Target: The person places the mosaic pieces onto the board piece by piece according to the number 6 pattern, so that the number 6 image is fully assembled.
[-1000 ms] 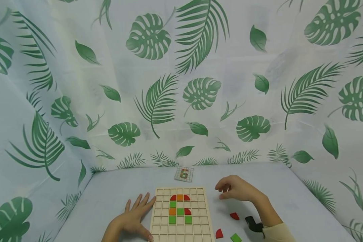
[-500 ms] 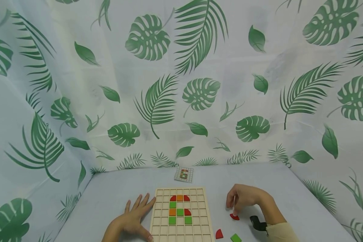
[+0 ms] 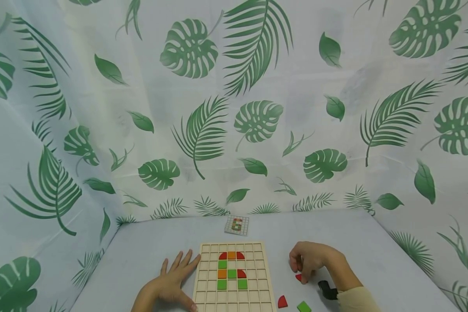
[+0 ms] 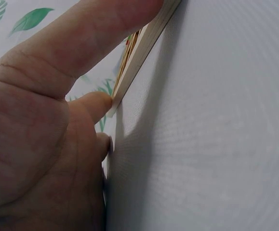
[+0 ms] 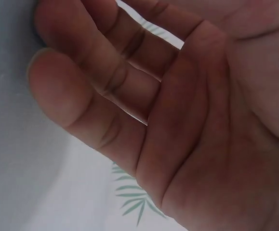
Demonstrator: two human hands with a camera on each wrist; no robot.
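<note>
A wooden grid board (image 3: 234,297) lies on the table with red, orange and green tiles set in its upper and middle cells. My left hand (image 3: 170,281) is spread flat at the board's left side, index fingertip and thumb at its edge; the left wrist view shows the thumb and a finger against the wooden side (image 4: 138,60). To the right of the board, my right hand (image 3: 313,260) bends down over a red quarter-circle tile (image 3: 298,277), pinching it between thumb and fingers, which cover most of it. The right wrist view shows curled fingers (image 5: 57,86); the tile is hidden there.
Another red quarter-circle tile (image 3: 282,301) and a green square tile (image 3: 304,306) lie right of the board. A small pattern card (image 3: 236,225) showing a 6-like figure lies beyond it. A black wrist-worn device (image 3: 327,290) sits at my right wrist. Leaf-printed cloth walls surround the table.
My right hand has come down from beside the board to the red quarter-circle tile and closed its fingers on it, shifting it slightly left. The left hand stays in place.
</note>
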